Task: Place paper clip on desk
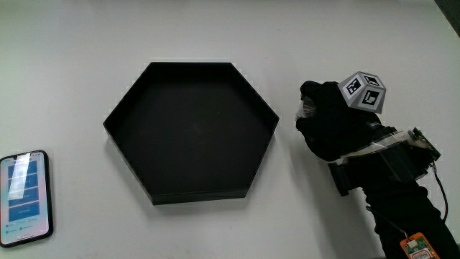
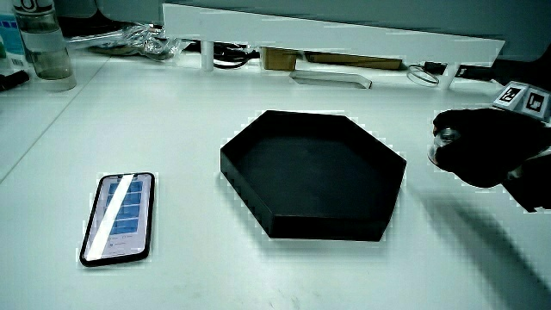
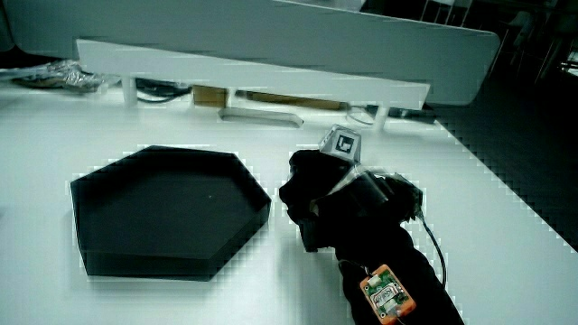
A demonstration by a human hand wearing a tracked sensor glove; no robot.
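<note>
The hand (image 1: 330, 122) in its black glove rests on the white table beside the black hexagonal tray (image 1: 108, 122), with the patterned cube (image 1: 363, 91) on its back. The fingers are curled together, and a small pale glinting piece, the paper clip (image 1: 307, 108), shows at their tips, close to the table surface. In a side view the hand (image 2: 482, 151) sits low beside the tray (image 2: 327, 228) with the same glint, the clip (image 2: 444, 135), at the fingertips. In both side views the hand (image 3: 316, 194) stays outside the tray (image 3: 153, 262), which looks empty.
A phone (image 1: 25, 194) with a lit screen lies on the table, with the tray between it and the hand. In a side view a clear bottle (image 2: 39, 43) stands near the low white partition (image 2: 344, 34). Cables and small items lie under the partition (image 3: 253, 68).
</note>
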